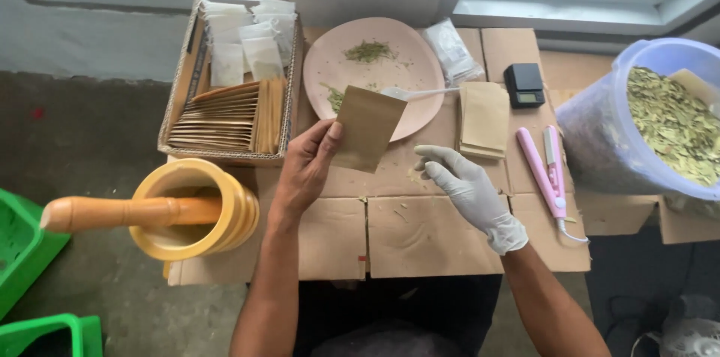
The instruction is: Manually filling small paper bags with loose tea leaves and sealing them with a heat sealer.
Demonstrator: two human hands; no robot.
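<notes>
Tan paper pouch (367, 127), pale pink plate (330, 64), white glove (472, 192), yellow mortar (196, 211), pink sealer (547, 173), black scale (523, 85), green crates (22, 244), lavender tub (600, 139) of green-yellow leaves (675, 124).

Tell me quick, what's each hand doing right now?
Left hand: closed on a brown paper pouch, pinched at its edge.
Right hand: gloved, open, holding nothing, hovering above the cardboard.

The big tub of dried leaves (660, 121) runs off the right edge, so part of it is cut away. The green crates (30, 267) are cut off at the left and bottom. The brown pouch (367, 128) hides part of the pink plate (337, 57). The little black scale's (524, 85) screen is too small to read.
</notes>
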